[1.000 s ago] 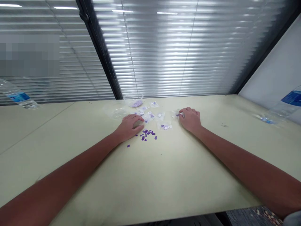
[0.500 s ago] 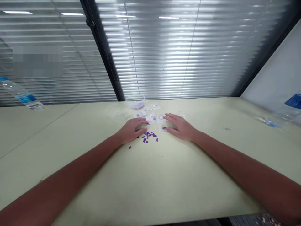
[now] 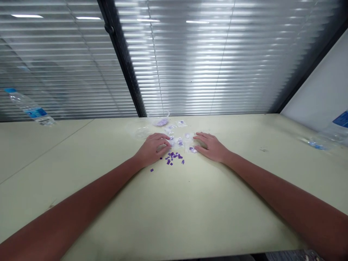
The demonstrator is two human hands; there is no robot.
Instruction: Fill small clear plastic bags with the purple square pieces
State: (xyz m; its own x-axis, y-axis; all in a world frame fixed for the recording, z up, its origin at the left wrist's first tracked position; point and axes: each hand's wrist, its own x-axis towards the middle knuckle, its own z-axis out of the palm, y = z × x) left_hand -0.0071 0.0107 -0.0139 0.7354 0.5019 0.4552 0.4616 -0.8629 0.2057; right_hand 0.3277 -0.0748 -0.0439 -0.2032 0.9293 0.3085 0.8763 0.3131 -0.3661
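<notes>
From where I stand, the head camera shows 2 bare forearms reaching across a pale green bench point(image 3: 206, 206). The left hand point(image 3: 153, 148) rests loosely cupped and open, its fingertips curving down just beside a scatter of small purple squares point(image 3: 172, 158), with nothing visible in its grasp. The right hand point(image 3: 210, 147) lies flatter, fingers moderately spread, its fingertips near a clear plastic bag point(image 3: 191, 148) of purple bits, and it seems to hold nothing. Other small bags point(image 3: 179, 142) lie between the hands. Beyond them sits a clear plastic bowl point(image 3: 158, 120) of lilac pieces. A plastic water bottle point(image 3: 31, 108) lies far left, another point(image 3: 333, 130) far right, beneath slatted window blinds point(image 3: 190, 61).
</notes>
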